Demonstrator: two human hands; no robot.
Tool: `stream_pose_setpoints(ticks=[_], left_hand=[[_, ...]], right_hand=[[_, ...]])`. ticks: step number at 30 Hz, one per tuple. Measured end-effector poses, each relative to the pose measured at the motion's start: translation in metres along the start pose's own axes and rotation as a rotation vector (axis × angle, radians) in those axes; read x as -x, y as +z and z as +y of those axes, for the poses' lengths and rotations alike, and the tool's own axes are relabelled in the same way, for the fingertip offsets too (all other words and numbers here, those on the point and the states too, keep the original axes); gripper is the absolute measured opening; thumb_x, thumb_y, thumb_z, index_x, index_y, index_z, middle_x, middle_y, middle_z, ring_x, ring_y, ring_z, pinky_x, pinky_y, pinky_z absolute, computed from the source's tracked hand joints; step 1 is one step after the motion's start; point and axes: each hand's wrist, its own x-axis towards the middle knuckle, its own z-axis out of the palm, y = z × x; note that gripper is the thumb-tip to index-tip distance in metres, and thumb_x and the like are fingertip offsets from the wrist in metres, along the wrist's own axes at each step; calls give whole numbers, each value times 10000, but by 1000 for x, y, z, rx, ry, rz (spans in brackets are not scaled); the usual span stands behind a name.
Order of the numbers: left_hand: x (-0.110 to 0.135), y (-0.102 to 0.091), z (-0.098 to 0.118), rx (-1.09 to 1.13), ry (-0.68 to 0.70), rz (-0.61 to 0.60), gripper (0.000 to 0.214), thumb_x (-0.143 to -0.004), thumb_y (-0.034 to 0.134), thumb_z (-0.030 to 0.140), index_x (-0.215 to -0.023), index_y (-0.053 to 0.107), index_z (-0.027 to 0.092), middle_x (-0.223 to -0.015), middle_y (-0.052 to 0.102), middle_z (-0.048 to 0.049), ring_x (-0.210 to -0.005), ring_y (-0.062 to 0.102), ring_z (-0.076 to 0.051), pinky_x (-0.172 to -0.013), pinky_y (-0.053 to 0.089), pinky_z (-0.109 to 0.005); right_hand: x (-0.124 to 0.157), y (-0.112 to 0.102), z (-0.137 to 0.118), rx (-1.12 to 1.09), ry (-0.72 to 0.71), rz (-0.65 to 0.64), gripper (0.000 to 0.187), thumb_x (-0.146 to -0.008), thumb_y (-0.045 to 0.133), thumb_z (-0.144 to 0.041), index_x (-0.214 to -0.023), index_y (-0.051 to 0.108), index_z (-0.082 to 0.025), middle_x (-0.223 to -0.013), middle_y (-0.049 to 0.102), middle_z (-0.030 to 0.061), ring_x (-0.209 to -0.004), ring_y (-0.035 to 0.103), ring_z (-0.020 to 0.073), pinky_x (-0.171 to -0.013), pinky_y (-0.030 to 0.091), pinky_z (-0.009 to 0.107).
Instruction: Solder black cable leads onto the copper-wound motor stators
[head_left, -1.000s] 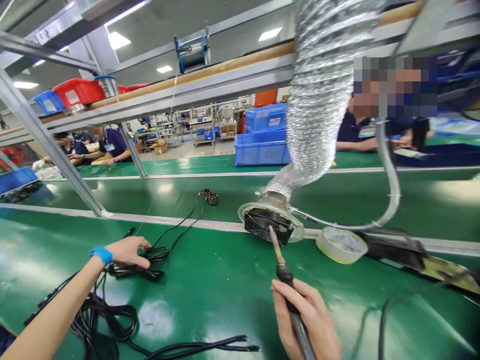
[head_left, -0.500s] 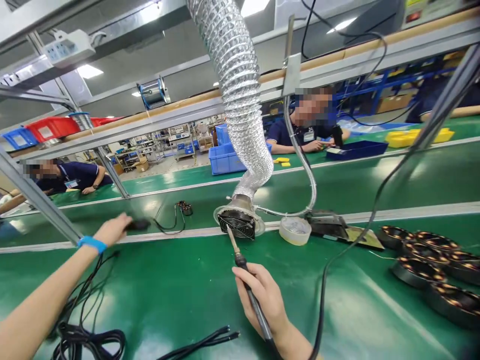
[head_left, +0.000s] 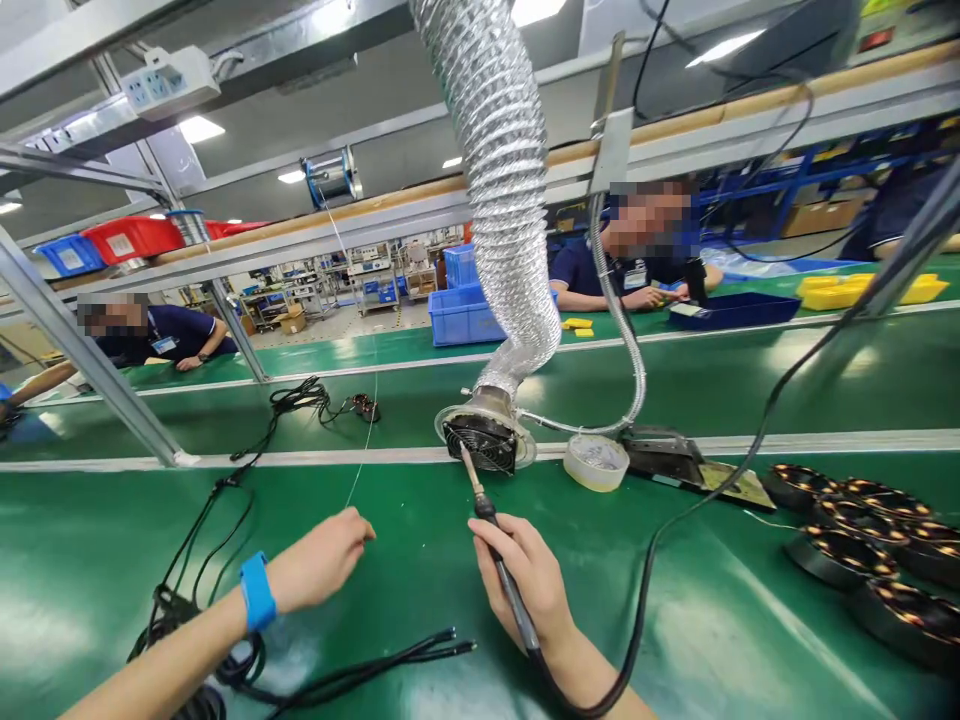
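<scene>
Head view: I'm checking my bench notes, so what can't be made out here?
Soldering iron: grip hidden by the right hand.
Black cable bundle: lower part hidden by the left forearm and cut off by the bottom edge.
Small dark part on the far cable: too small to identify.
Wound coils: cut off by the right edge.

Bright blue wristband (head_left: 258,591) around the bare left forearm (head_left: 176,648)

No readable text, white label (head_left: 120,249) on red bin (head_left: 154,238) too small, ID badge (head_left: 636,278) blurred
</scene>
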Motion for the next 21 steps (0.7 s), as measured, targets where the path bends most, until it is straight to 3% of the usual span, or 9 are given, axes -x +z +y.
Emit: stream_pose_setpoints(ticks=[3,5,8,11,15,18,21], left_hand=[[45,30,15,-95,-66,-90,460,-831,351,-12,-1143,643,159,-1110,680,-127,-900,696,-214,-820,554,-321],[65,39,12,-173,-128,-52,527,-796,339,-47,-1200,621,142,-1151,687,-154,-976,697,-241,-845,554,-347],[77,50,7,-170,-174,57,453,-923,315,53,-1281,579,140,-1114,731,-152,-986,715,-261,-833,570,-372],[69,64,20,-80,-83,144,375,-1029,303,249,-1223,616,174,-1066,746,-110,-916,732,-239,-794,580,-344],[46,82,57,-27,99,215,417,-1042,315,390,-960,680,205,-959,690,-69,-795,704,-196,-716,558,-298],[32,96,70,3,183,244,479,-1048,254,418,-870,648,212,-865,647,-50,-705,672,-183,-629,518,-288],[22,105,64,82,213,283,460,-1045,244,455,-863,605,235,-844,649,-33,-659,662,-177,-581,486,-283]], right_hand=[[-1,-2,-2,17,-27,-20,357,-907,566,-54,-1217,607,-229,-932,624,74,-783,633,188,-684,554,318],[-2,-3,-3,29,-36,-29,378,-903,565,-52,-1230,604,-238,-920,630,72,-777,633,194,-682,547,325],[-6,-3,-7,61,-26,-34,357,-916,560,-64,-1227,599,-234,-905,645,73,-763,626,196,-677,539,327],[-14,-6,-13,104,26,-64,318,-941,548,-84,-1233,591,-202,-947,671,92,-823,634,207,-734,540,337],[-28,-27,-29,212,60,-152,265,-987,488,-109,-1223,604,-146,-910,684,92,-790,626,201,-706,509,331],[-33,-62,-37,342,59,-240,257,-1007,443,-116,-1189,625,-139,-869,673,81,-761,613,193,-678,480,326],[-29,-112,-29,506,59,-287,294,-1003,415,-102,-1201,625,-162,-886,662,80,-787,608,198,-698,473,331]])
